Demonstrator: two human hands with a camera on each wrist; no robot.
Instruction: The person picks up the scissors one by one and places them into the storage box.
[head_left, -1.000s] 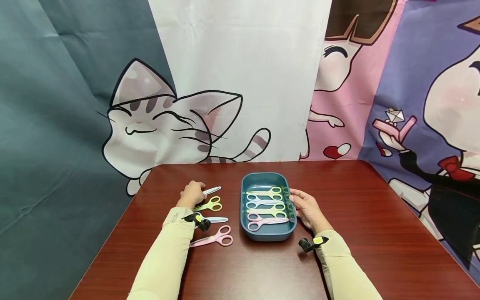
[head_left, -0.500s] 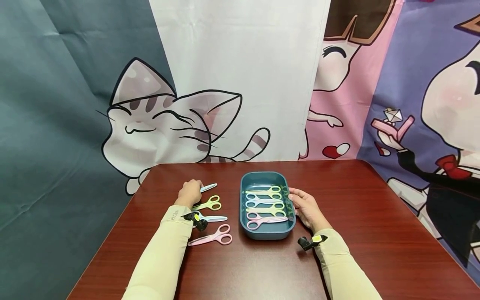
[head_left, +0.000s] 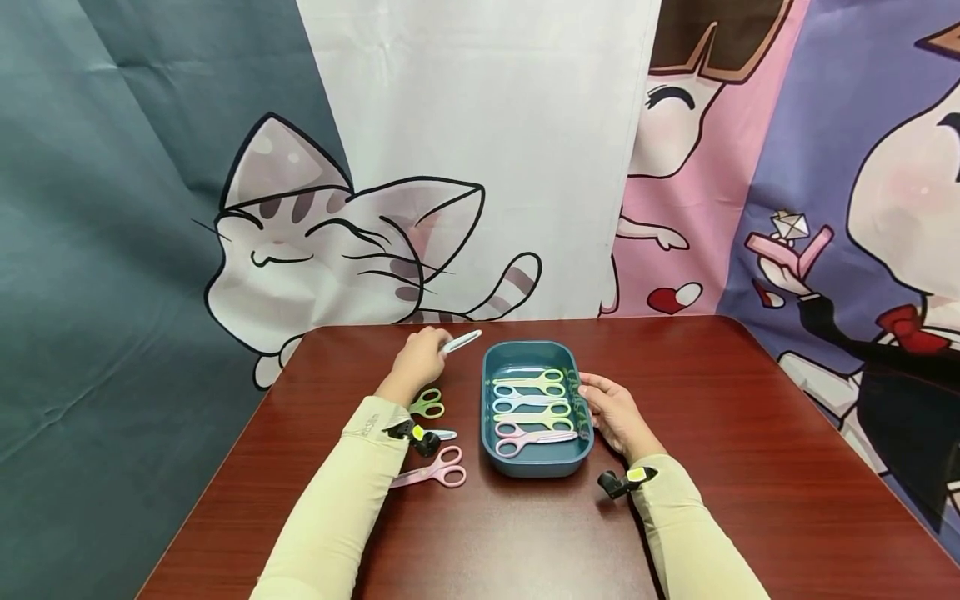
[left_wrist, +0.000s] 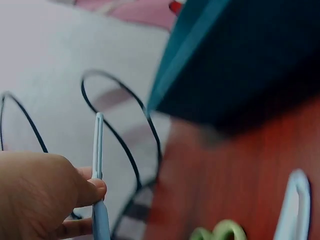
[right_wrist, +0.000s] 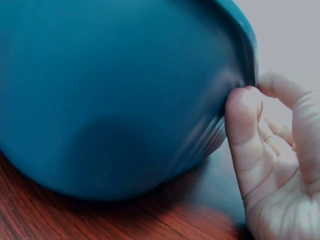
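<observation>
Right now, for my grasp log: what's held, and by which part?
Left hand pinches blue scissors near the middle; right hand grips the tray by its right rim.

There are eight pairs of scissors (head_left: 529, 438), one tray (head_left: 538, 470) and two hands (head_left: 420, 362).

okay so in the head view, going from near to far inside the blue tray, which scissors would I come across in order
Pink scissors, yellow-green scissors, light blue scissors, a second yellow-green pair.
</observation>
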